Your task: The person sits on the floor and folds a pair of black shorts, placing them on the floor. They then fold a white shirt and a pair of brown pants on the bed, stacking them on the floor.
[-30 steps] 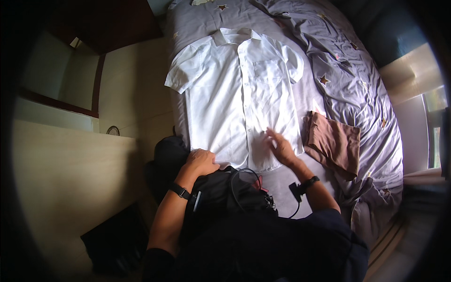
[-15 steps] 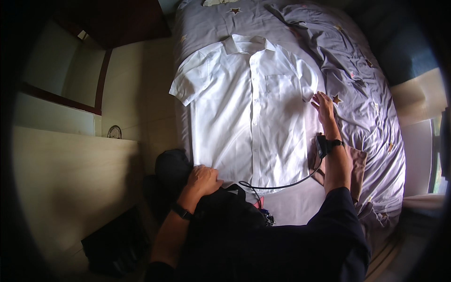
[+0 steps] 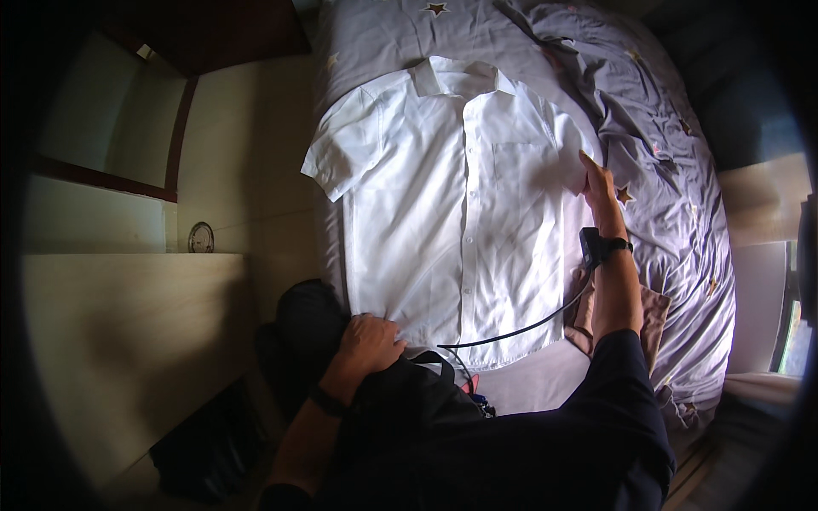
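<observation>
A white short-sleeved button-up shirt (image 3: pixel 417 230) lies front up on the bed, its collar at the far end and its hem towards me. My left hand (image 3: pixel 368 342) is closed at the hem's left corner, fingers curled onto the cloth. At the cuff of the sleeve on the right is my right hand (image 3: pixel 600 183), its thumb on top of the fabric and its other fingers mostly hidden. It grips the sleeve's edge. A small black device (image 3: pixel 590 247) is strapped to my right wrist, and a black cable (image 3: pixel 520 334) runs from it across the hem.
Grey star-patterned bedding (image 3: pixel 656 230) lies bunched along the right. Brown folded cloth (image 3: pixel 654 324) sits beside my right forearm. Left of the bed are a dark rounded item (image 3: pixel 308 319), a pale wooden surface (image 3: pixel 128 332) and a round drain cover (image 3: pixel 201 238) on the floor.
My right hand has turned and closed on the sleeve cuff, thumb now over the cloth, and the sleeve has shifted slightly outward. My left hand stays at the hem. The view has shifted slightly.
</observation>
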The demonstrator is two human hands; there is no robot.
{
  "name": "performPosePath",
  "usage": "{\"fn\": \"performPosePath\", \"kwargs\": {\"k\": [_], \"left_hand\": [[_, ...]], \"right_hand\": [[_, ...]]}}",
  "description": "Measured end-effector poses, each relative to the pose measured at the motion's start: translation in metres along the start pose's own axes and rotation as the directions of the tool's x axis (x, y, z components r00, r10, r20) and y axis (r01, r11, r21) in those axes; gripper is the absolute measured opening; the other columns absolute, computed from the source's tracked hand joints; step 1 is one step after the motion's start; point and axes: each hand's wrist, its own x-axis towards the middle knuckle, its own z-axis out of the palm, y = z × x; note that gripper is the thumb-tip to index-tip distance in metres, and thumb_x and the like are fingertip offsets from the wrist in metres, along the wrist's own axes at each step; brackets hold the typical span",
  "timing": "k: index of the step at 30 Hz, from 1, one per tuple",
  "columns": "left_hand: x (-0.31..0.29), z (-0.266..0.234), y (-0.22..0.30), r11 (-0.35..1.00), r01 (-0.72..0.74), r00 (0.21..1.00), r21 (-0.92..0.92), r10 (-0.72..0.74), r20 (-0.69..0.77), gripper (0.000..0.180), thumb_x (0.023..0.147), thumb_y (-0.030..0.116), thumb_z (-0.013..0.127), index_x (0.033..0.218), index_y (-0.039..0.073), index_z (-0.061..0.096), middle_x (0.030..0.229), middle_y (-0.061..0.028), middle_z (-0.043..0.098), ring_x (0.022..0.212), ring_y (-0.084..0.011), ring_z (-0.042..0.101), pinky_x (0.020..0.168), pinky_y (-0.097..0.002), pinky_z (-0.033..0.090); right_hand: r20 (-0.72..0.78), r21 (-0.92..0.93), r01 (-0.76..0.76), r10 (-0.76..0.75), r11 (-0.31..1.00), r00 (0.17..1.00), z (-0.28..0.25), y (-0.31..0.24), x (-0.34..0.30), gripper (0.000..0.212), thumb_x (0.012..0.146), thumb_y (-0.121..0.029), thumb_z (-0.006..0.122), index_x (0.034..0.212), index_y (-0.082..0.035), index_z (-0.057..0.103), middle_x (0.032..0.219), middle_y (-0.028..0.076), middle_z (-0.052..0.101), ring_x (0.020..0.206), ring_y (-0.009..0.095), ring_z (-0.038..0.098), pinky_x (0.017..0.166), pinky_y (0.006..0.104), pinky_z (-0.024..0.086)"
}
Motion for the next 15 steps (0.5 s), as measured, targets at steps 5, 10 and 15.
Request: {"fn": "performPosePath", "kwargs": {"k": [5,10,15], "left_hand": [[-0.001,0.000,-0.001,1.000,0.007,1.000,0.011,-0.007,0.009,0.030,0.085,0.038,0.075,0.085,0.008,0.074,0.091,-0.0154,0.075,0.095,-0.0387,0.068,0.090,-0.0493,0.051],[-0.001,0.003,-0.001,1.000,0.005,1.000,0.015,-0.005,-0.014,0.030,0.086,0.038,0.074,0.087,0.008,0.074,0.091,-0.0162,0.075,0.097,-0.0386,0.068,0.092,-0.0488,0.050],[-0.001,0.002,-0.001,1.000,-0.004,1.000,0.016,0.005,-0.017,0.031,0.086,0.038,0.073,0.089,0.008,0.075,0.094,-0.0173,0.075,0.098,-0.0385,0.069,0.093,-0.0490,0.050]], "right_hand": [[-0.095,0.022,0.377,-0.373,0.926,0.923,0.017,-0.015,-0.005,0.028,0.084,-0.013,0.082,0.105,0.003,0.073,0.093,0.009,0.073,0.081,0.022,0.068,0.076,0.0311,0.052],[-0.227,-0.762,0.330,-0.708,0.557,0.669,0.035,-0.074,-0.036,0.034,0.080,-0.025,0.075,0.105,-0.002,0.073,0.090,0.016,0.073,0.088,0.035,0.071,0.084,0.0416,0.054],[0.050,-0.800,0.558,-0.904,0.218,0.425,0.058,-0.096,-0.065,0.038,0.080,-0.015,0.071,0.116,-0.003,0.069,0.118,0.018,0.068,0.110,0.037,0.066,0.095,0.0434,0.052]]}}
